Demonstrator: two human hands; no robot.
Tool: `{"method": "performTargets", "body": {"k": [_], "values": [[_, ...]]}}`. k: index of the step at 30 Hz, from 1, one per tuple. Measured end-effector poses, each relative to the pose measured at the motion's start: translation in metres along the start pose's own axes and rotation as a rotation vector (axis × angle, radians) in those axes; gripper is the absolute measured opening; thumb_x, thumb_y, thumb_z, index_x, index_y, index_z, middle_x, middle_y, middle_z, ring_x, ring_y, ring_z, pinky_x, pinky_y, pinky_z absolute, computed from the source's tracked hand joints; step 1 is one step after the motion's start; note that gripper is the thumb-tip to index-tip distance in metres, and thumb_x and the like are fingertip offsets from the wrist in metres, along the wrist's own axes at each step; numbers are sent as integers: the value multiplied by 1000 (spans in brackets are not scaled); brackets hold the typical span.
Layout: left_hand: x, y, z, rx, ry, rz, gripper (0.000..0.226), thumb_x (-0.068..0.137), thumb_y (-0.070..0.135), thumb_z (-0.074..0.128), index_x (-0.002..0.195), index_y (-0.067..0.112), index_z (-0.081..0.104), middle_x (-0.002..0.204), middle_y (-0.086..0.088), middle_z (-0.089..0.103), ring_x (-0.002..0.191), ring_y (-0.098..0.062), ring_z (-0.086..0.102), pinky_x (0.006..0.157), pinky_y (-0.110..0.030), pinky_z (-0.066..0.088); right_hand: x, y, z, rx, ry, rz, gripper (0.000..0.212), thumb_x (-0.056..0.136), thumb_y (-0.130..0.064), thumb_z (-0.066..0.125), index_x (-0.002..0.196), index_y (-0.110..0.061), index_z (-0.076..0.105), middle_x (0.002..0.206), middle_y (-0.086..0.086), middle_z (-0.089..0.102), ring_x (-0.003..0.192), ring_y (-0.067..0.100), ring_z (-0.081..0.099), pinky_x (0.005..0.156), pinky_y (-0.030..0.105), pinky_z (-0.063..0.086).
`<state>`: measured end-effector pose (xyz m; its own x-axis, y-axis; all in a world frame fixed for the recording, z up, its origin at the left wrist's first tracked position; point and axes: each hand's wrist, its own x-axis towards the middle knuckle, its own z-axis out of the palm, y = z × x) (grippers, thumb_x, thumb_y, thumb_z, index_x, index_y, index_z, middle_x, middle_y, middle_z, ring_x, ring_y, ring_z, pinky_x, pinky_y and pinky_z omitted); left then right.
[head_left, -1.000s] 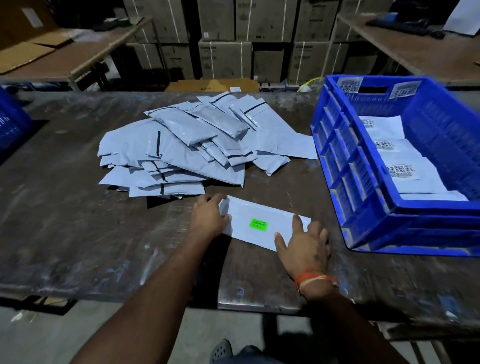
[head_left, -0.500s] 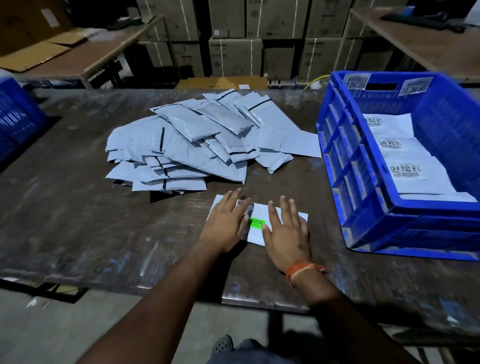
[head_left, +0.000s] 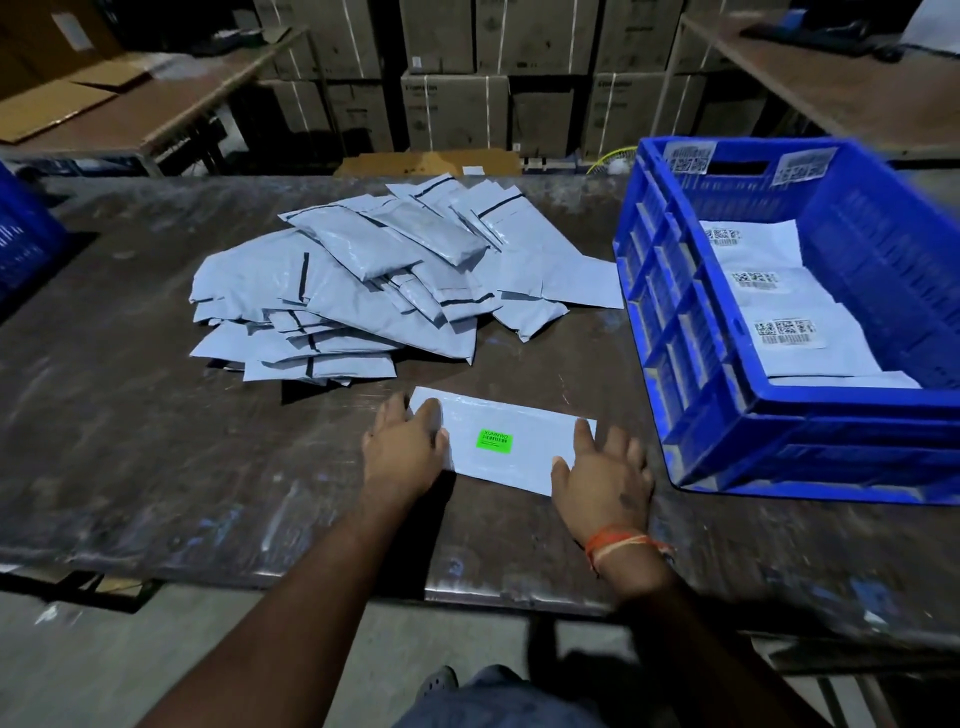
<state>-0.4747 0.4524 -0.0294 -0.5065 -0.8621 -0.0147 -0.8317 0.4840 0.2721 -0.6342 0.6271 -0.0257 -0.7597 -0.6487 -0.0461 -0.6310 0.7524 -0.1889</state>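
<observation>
A flat white mailer bag (head_left: 524, 441) with a small green label (head_left: 494, 439) lies on the dark worn table (head_left: 156, 441) in front of me. My left hand (head_left: 402, 447) rests flat on its left end, fingers straight. My right hand (head_left: 602, 475) lies flat on its right end, fingers spread. A heap of several grey mailer bags (head_left: 363, 291) sits behind it. To the right stands a blue plastic crate (head_left: 727, 415) with white barcoded bags (head_left: 795, 338) inside.
Part of another blue crate (head_left: 26, 244) shows at the far left edge. Stacked cardboard boxes (head_left: 452, 109) line the back, with wooden benches at the back left (head_left: 171, 98) and back right (head_left: 831, 88). The table's front edge runs just below my wrists.
Both hands slid apart from the middle of the mailer bag to its two ends, uncovering the green label. The bag stays flat on the table.
</observation>
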Motion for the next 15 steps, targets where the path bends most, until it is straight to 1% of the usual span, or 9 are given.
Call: {"method": "performTargets", "body": {"k": [2,5,6,7,8,9,11,13,15], "values": [[2,4,-5,-113,22,-80,39,91,36,63,129,36,57,138,-8,42,126,-32,41,103,-40,41,-1,-5,-7,42,-2,9,63,91,-55,52,148,-32,36,131,11,38,123,32,34,98,44,42],[6,2,-9,-359,-1,-205,36,84,18,74,115,35,68,126,-6,43,113,-26,52,98,-24,41,2,-7,-5,242,-55,7,64,86,-44,65,145,-31,43,124,11,39,115,35,45,103,38,44],[6,-1,-9,-453,-8,-230,35,82,11,75,109,32,71,122,-5,45,104,-21,55,91,-20,43,4,-6,-4,338,-73,19,64,84,-38,70,143,-30,47,123,12,40,114,36,49,104,36,44],[7,-3,-10,-538,-18,-235,33,81,5,74,104,28,73,118,-4,53,93,-16,57,82,-18,46,8,-4,-2,421,-84,31,63,81,-33,73,140,-31,51,121,12,44,113,36,52,104,34,44],[7,-7,-10,-613,-34,-226,30,82,1,72,99,24,75,111,-4,63,82,-14,57,72,-18,46,10,-2,0,489,-96,46,61,78,-30,74,136,-33,56,120,11,49,112,34,55,103,35,46],[6,-10,-10,-680,-55,-209,27,83,-2,69,94,22,76,102,-4,71,76,-14,58,65,-20,45,12,-1,3,556,-104,50,58,74,-29,73,130,-37,60,117,9,56,111,32,57,101,37,48],[1,-17,-12,-778,-90,-179,30,87,-7,63,88,19,77,94,-3,75,78,-14,60,66,-21,45,14,1,7,698,-112,25,51,67,-29,67,115,-47,62,111,-1,66,105,23,62,96,40,52],[-5,-23,-13,-854,-67,-185,30,90,-7,60,87,18,77,92,1,75,82,-10,61,71,-20,45,16,1,11,791,-106,-45,46,66,-25,64,101,-54,63,107,-8,68,101,13,63,95,37,53],[-12,-30,-17,-952,-10,-229,27,93,-3,60,89,18,77,90,3,72,83,-9,60,70,-18,45,17,-5,6,885,-109,-117,45,71,-12,68,96,-49,69,110,-8,68,103,5,62,98,31,50]]}}
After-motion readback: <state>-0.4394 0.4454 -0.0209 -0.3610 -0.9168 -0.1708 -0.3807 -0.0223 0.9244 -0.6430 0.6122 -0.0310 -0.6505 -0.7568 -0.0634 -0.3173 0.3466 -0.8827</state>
